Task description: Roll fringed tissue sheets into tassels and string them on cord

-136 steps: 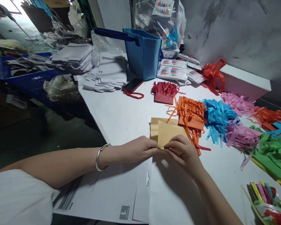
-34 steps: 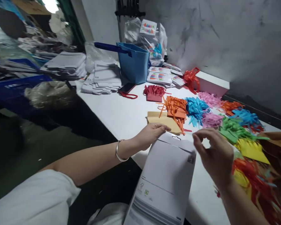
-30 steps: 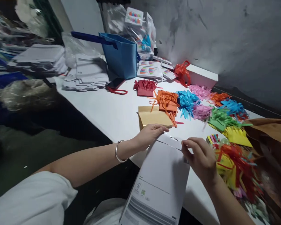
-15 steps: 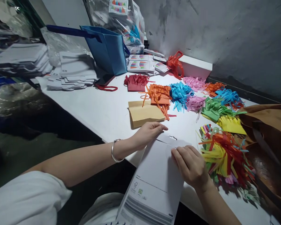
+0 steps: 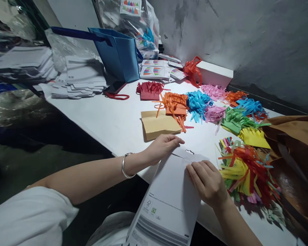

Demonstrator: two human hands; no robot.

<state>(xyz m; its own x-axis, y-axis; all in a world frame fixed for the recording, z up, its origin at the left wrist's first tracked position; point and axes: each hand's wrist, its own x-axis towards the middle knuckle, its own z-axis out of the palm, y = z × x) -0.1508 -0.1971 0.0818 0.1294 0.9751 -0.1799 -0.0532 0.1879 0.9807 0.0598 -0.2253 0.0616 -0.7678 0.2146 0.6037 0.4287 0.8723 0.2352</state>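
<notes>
A flat white card sleeve [image 5: 169,194] with a hang hole at its top lies over the near edge of the white table [image 5: 113,119] and onto my lap. My left hand [image 5: 161,147], bracelet on the wrist, grips the sleeve's top left corner with curled fingers. My right hand [image 5: 207,182] presses on the sleeve's upper right part, fingers bent and close together. A mixed bundle of coloured fringed paper [image 5: 246,171] lies just right of my right hand. A tan paper stack [image 5: 159,124] lies just beyond my left hand.
Piles of fringed paper in red [image 5: 149,90], orange [image 5: 174,104], blue [image 5: 197,102], pink, green and yellow run along the table. A blue bag [image 5: 120,56], stacked white sleeves [image 5: 82,80], a phone [image 5: 115,88], a white box [image 5: 214,73] and a brown bag [image 5: 295,150] surround them.
The tan paper I held earlier now lies on the table. I took up the white sleeve, and my right hand came down from the air onto its upper right part.
</notes>
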